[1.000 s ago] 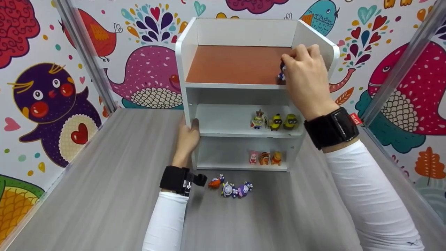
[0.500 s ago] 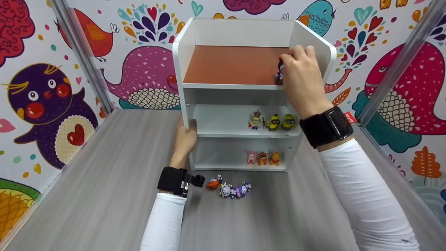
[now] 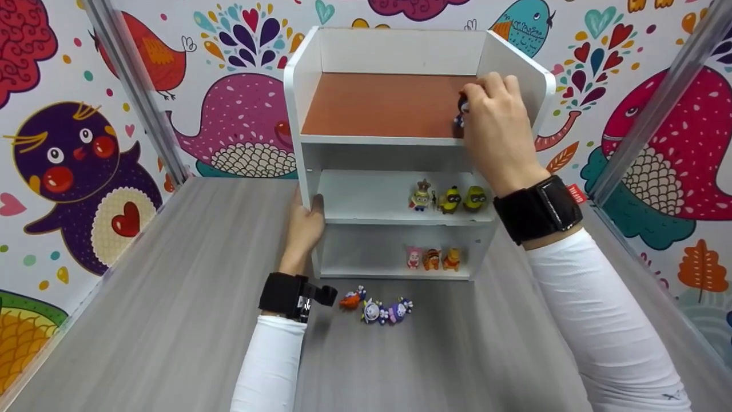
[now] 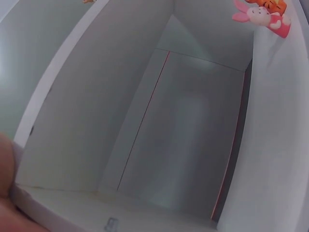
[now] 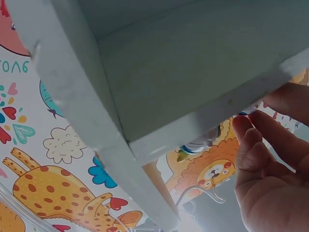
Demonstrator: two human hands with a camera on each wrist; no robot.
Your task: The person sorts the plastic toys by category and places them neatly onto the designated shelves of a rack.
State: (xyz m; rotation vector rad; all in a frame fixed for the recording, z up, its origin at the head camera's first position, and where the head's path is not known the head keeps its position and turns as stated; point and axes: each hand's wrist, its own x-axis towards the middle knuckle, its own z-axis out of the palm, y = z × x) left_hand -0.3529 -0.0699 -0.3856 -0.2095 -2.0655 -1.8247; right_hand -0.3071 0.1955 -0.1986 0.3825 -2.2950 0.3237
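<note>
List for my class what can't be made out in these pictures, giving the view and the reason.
1. Head view: most of the dark-headed figure, covered by the right hand.
2. Head view: most fingers of the left hand, behind the shelf unit.
3. Left wrist view: the orange figure, cut off by the top edge.
4. Right wrist view: part of the pale figure, behind the shelf board.

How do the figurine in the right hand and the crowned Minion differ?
The held figurine has a dark top; the crowned Minion is yellow. The right hand pinches the held figurine at the top shelf; the crowned Minion stands untouched on the middle shelf. Both are figurines.
</note>
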